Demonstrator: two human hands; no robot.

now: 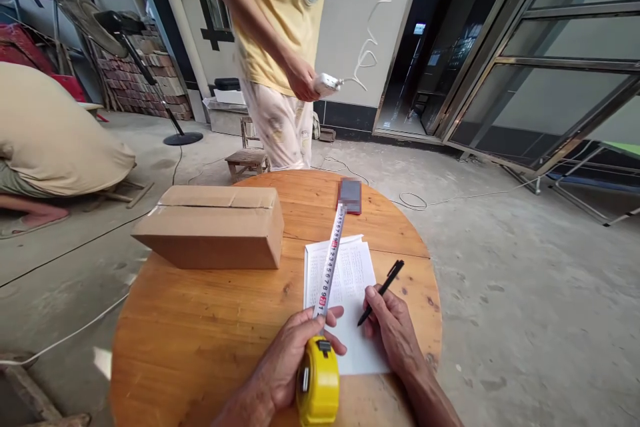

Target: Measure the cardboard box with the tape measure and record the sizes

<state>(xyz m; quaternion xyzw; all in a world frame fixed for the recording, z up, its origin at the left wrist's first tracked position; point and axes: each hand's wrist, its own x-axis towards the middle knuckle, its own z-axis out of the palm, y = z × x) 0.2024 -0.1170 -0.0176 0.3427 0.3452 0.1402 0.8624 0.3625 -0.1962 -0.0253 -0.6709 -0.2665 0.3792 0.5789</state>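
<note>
My left hand [293, 353] grips a yellow tape measure [318, 383] near the table's front edge. Its white blade [332, 259] runs out across a printed sheet of paper [350, 280] toward a small dark red phone [349, 195]. My right hand [393, 330] rests on the paper's right side and holds a black pen [383, 290], tip down on the sheet. A shut cardboard box [213, 227] lies on the round wooden table [200, 340], left of the paper and apart from both hands.
Beyond the table stands a person in a yellow shirt [280, 20] holding a white device with a cable. Another person [50, 133] bends low at the left. A small wooden stool [247, 161], a fan stand [183, 138] and cables lie on the concrete floor.
</note>
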